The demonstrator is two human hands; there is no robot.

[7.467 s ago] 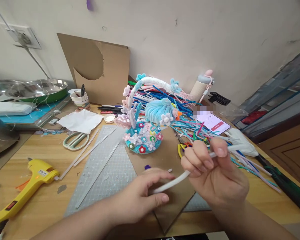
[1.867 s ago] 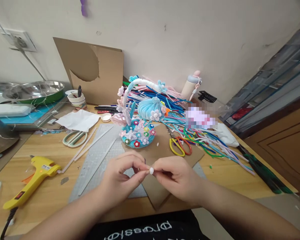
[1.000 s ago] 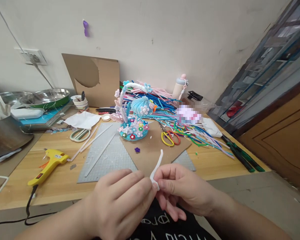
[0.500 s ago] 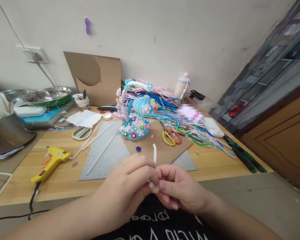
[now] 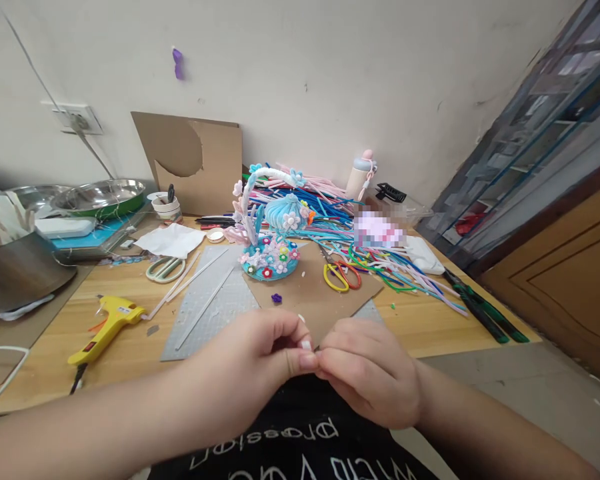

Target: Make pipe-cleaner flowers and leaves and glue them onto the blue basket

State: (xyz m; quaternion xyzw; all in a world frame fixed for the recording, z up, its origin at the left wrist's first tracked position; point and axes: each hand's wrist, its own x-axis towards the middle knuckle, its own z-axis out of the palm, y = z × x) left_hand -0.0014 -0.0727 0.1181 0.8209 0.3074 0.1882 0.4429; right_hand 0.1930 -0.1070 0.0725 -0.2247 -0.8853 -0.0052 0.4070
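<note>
My left hand [image 5: 273, 347] is closed, pinching a short white pipe cleaner [image 5: 306, 345] between thumb and fingers. Most of that piece is hidden by the fingers. Pressed up against the left fingertips, my right hand [image 5: 373, 370] is curled around the same spot, knuckles up. Beyond the hands, a small purple flower [image 5: 277, 299] lies on a cardboard sheet [image 5: 325, 300]. Farther back stands a blue pipe cleaner ornament [image 5: 270, 261], with a flower-covered base, a curved white stem and a blue shade hanging from it.
Scissors [image 5: 343, 275] with yellow and orange handles lie right of the ornament. A yellow glue gun [image 5: 105, 327] rests at the left on the table. Many coloured pipe cleaners [image 5: 330, 207] are piled behind. Green-handled pliers [image 5: 485, 310] lie near the right edge. A metal pot [image 5: 25, 273] stands far left.
Both hands have turned: the right now shows its knuckles, and the left thumb faces up. The white pipe cleaner, which stuck up above the hands, is now mostly hidden.
</note>
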